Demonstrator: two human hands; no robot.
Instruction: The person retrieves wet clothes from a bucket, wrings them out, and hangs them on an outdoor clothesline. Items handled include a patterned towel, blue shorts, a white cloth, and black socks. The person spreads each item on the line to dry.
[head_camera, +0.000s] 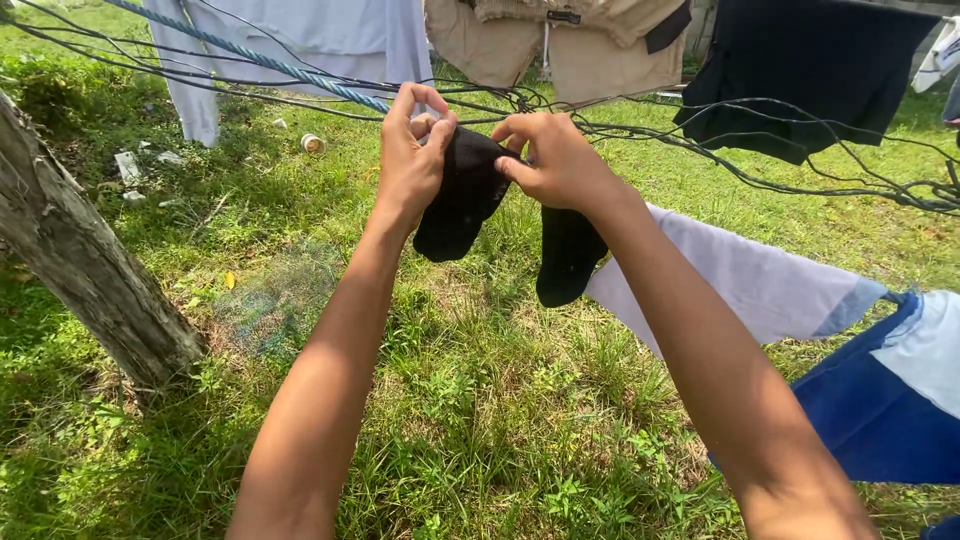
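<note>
Leftmost, a leaning tree trunk (85, 270) is seen rising from the grass (480, 420), with a few bits of litter (313, 143) scattered behind it. One blue rope (250, 58) and several dark wires (760, 165) are strung across the top. Three garments are hung behind them: a white one (300, 40), a tan one (560, 45) and a black one (800, 75). At the wires, the left hand (412, 160) is closed on one black sock (462, 195), and the right hand (555, 160) is pinched on the same sock, a second black sock (568, 255) hanging just below it. A white and blue garment (850, 350) is draped at the right, partly hidden by the right forearm.
</note>
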